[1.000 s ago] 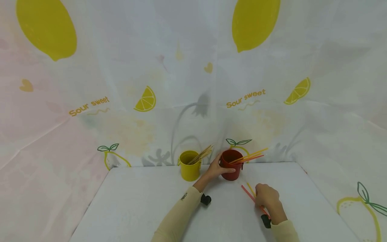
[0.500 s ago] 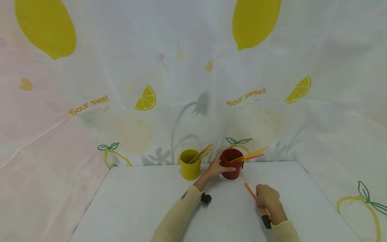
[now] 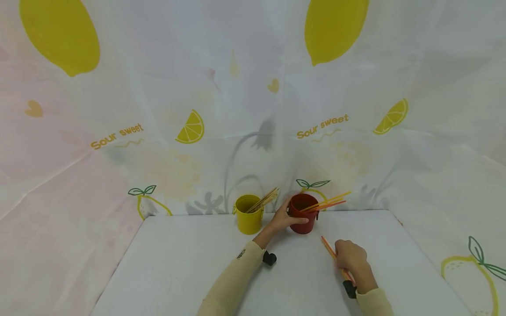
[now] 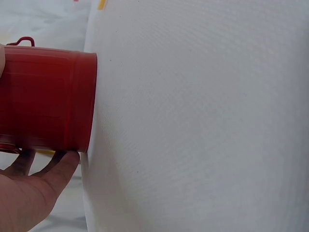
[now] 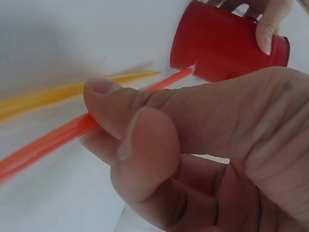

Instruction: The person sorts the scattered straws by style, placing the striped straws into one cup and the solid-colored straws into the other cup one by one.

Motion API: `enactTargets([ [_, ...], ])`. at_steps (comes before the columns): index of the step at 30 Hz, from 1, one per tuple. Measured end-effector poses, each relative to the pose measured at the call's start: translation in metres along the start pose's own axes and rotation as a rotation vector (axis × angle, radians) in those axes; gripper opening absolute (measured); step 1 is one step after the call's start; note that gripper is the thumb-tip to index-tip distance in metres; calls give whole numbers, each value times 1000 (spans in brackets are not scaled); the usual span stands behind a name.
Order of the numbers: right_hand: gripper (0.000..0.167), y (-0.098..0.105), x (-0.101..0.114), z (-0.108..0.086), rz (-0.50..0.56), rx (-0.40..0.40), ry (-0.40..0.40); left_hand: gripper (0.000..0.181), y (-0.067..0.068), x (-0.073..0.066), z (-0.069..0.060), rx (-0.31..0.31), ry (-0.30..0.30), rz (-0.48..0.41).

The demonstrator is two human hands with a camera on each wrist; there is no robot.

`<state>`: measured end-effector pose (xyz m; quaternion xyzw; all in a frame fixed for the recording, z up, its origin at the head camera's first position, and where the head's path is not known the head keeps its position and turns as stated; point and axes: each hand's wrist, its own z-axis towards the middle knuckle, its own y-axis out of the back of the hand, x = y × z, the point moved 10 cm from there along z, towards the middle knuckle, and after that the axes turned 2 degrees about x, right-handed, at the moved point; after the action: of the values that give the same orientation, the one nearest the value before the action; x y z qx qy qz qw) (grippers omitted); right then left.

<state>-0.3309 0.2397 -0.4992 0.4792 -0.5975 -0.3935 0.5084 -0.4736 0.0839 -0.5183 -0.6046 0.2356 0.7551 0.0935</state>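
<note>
My left hand (image 3: pixel 285 219) grips a small red metal bucket (image 3: pixel 302 227) upright at the table's back, thumb across its front. In the left wrist view fingers touch the side of the red bucket (image 4: pixel 48 96). Several orange and red straws (image 3: pixel 326 205) lean out of it to the right. In front and to the right, my right hand (image 3: pixel 351 256) pinches a red-orange straw (image 5: pixel 43 145) with a clear tip between thumb and finger. A yellow straw (image 5: pixel 38 99) runs alongside, passing behind the thumb; whether it is pinched too, I cannot tell.
A yellow metal bucket (image 3: pixel 249 224) with several thin light-brown sticks (image 3: pixel 264 201) stands left of the red one, beside the left forearm. Both stand on a white table (image 3: pixel 178 263), close to a lemon-printed cloth (image 3: pixel 221 166) behind.
The straws at my right hand were spread apart; their far ends have shifted right and now lie close together. The right hand barely moved, and the left keeps its grip on the red bucket.
</note>
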Motion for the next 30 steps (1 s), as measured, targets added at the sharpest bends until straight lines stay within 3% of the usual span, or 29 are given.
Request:
enactTargets([
  [8, 24, 3, 7, -7, 19, 40, 10, 79, 0, 4, 0, -2, 27, 6],
  [15, 24, 17, 16, -12, 11, -11, 52, 80, 0, 3, -1, -4, 29, -26],
  [30, 23, 28, 22, -16, 36, -39, 73, 79, 0, 2, 1, -1, 14, -22],
])
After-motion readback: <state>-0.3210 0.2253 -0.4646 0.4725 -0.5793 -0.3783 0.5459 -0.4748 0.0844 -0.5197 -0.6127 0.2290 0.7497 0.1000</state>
